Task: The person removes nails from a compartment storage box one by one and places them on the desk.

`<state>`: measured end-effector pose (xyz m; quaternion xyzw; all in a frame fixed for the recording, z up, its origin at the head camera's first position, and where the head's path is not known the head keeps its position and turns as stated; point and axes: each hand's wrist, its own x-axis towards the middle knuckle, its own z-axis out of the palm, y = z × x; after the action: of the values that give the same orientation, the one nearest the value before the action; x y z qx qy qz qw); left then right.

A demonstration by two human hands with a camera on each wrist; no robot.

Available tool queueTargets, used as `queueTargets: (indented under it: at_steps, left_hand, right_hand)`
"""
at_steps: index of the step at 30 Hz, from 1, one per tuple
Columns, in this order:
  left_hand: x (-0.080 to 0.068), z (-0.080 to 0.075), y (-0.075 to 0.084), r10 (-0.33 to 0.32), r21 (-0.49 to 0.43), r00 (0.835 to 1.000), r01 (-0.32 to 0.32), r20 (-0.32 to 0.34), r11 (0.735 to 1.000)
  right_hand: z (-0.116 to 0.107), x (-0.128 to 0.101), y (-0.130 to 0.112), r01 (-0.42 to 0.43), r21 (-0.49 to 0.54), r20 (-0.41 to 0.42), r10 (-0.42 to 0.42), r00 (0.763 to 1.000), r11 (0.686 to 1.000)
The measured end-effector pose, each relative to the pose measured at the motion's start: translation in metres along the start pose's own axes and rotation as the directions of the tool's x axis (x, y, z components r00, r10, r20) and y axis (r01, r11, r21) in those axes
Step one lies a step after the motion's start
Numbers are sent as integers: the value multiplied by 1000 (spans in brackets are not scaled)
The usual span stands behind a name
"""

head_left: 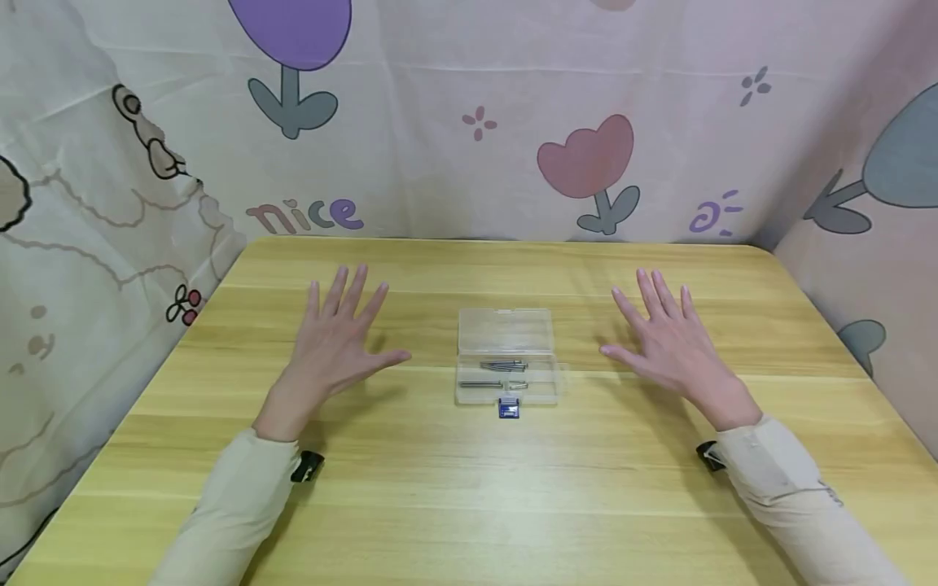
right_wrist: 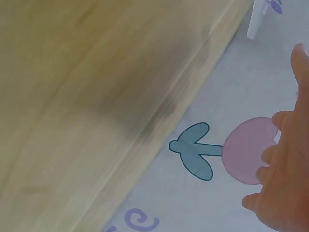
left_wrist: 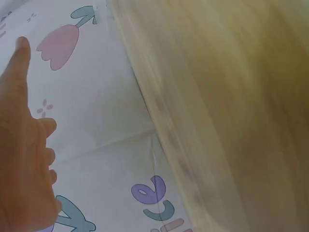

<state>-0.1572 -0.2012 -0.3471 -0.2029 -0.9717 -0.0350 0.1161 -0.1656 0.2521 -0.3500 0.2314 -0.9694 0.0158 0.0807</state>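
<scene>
Between the two hands, a clear plastic case (head_left: 469, 394) lies on the table with its lid (head_left: 506, 330) folded back. Several thin metal pieces like screws or bits (head_left: 504, 366) lie in its compartments. A small blue item with a pale front (head_left: 509, 408) sits at the case's front edge. To the left of the case, my left hand (head_left: 328, 346) is held over the table, fingers straight and spread, holding nothing. My right hand (head_left: 674, 346) is spread the same way on the right side, also holding nothing. Both wrist views show the hands with thumbs stretched out.
The wooden table (head_left: 469, 505) ends at a back edge against a patterned cloth (head_left: 440, 163) with flowers and lettering. More cloth hangs along both sides. Small black devices (head_left: 308, 466) sit at the cuffs. A dark cable (head_left: 29, 537) runs at the lower left.
</scene>
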Motion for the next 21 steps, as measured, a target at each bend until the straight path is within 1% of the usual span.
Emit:
queueTargets:
  at_steps: [3,6,8,10,12,13,14,15,16,17,19,20,21]
  left_hand:
    - [2,0,4,-17,-53,999,19,44,998]
    - [3,0,9,-55,-119,993,67,102,991]
    - [5,1,14,-78,-148,989,97,126,984]
    - [6,2,19,-84,-176,988,106,130,979]
    - [8,5,25,-76,-209,989,103,130,972]
    - [9,6,27,-67,-234,989,97,132,967]
    - [9,8,30,-59,-278,989,96,138,956]
    - [10,9,33,-53,-336,987,102,152,936]
    - [10,10,36,-52,-403,983,119,174,907]
    - [10,12,38,-53,-471,978,143,199,870]
    - [10,15,43,-60,-600,967,202,249,774]
    - [10,16,45,-67,-652,960,235,273,721]
    - [10,17,47,-77,-689,953,267,294,674]
  right_hand:
    - [1,1,-1,-9,12,29,9,1000,1000]
    - [1,3,-3,-18,55,69,14,998,998]
    - [2,4,-5,-17,89,87,10,996,996]
    - [2,5,-7,-5,118,88,-5,996,993]
    - [2,7,-9,13,145,81,-25,996,989]
    - [3,7,-10,24,154,73,-35,997,988]
    - [3,8,-11,35,166,62,-46,997,985]
    - [4,9,-12,46,175,53,-56,997,984]
    - [4,9,-14,55,185,43,-64,997,981]
    - [4,10,-15,62,198,36,-71,997,978]
    - [5,12,-19,79,224,19,-85,996,971]
    - [5,12,-21,84,242,12,-90,996,967]
    - [6,13,-23,89,261,6,-93,996,961]
